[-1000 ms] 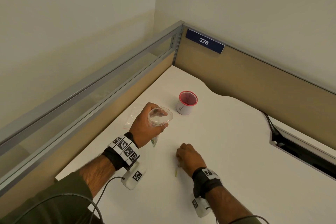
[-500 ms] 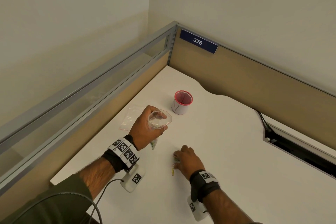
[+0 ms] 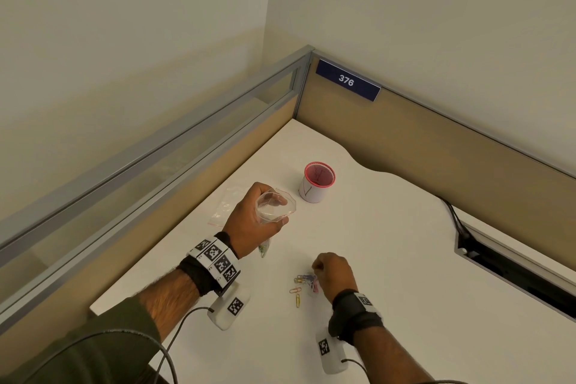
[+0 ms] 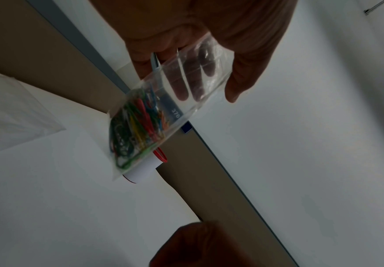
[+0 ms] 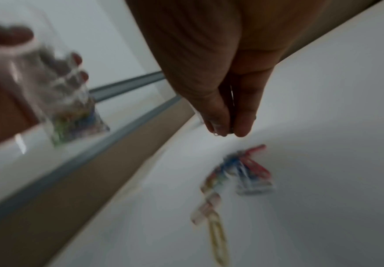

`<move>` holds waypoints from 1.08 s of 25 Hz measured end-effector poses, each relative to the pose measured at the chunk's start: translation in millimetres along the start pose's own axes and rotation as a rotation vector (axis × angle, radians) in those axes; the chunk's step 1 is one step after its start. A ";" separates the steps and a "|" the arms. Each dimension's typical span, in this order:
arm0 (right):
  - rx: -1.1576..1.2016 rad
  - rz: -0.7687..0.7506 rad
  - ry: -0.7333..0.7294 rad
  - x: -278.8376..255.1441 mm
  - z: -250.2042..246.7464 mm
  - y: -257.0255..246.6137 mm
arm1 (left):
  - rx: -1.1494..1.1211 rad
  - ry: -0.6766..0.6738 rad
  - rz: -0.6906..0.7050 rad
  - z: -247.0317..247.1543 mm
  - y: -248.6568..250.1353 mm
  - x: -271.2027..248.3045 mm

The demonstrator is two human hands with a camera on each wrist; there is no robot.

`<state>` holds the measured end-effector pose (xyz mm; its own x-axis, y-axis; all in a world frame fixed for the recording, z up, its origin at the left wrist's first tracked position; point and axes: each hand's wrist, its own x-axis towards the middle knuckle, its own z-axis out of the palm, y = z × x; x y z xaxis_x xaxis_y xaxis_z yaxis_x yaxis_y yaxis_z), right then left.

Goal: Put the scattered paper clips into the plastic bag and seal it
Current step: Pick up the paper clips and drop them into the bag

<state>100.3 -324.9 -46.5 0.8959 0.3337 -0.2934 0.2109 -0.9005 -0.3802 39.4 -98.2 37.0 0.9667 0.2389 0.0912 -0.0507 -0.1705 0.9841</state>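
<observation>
Spare clear bag (image 3: 227,206): flat on the white worktop (image 3: 389,259), far left, beside the partition.

Left hand (image 3: 252,221): raised above the worktop, fingers and thumb curled round the plastic bag (image 3: 276,206), mouth held open and facing up. In the left wrist view the bag hangs below the palm, fingers (image 4: 181,84) showing through the film.

Bagged paper clips (image 4: 136,126): green, red, yellow and blue, heaped at the bag's bottom.

Cup (image 3: 316,182): white wall, red rim, upright on the worktop, just right of the bag and farther back.

Loose paper clips (image 3: 304,285): small cluster of mixed colours on the worktop, between the two wrists, just left of the right hand; one yellow clip (image 3: 298,300) lies nearest the person.

Right hand (image 3: 335,274): lifted just above the cluster, fingers drawn together. Right wrist view is blurred; thumb and fingertip (image 5: 243,124) appear to pinch something thin and pale, possibly a clip.

Number plate (image 3: 347,80): blue, reads 376, on the back partition.
</observation>
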 end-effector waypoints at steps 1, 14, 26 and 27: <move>0.101 0.022 0.037 -2.0 -10.1 -2.1 | 0.002 0.002 0.005 0.7 0.0 0.4; 0.565 -0.362 0.266 -38.8 -137.0 -138.1 | 0.097 -0.029 0.036 19.1 -5.0 5.3; 0.588 -0.203 0.322 -17.4 -117.9 -75.3 | 0.020 -0.024 0.042 11.5 -9.0 3.9; 0.529 -0.136 0.292 -11.2 -103.2 -58.2 | 0.017 -0.026 0.037 9.7 -9.4 3.4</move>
<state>118.4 -305.0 69.5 0.9603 0.2786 0.0117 0.1752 -0.5700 -0.8027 45.6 -105.0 26.6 0.9705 0.2072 0.1233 -0.0826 -0.1946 0.9774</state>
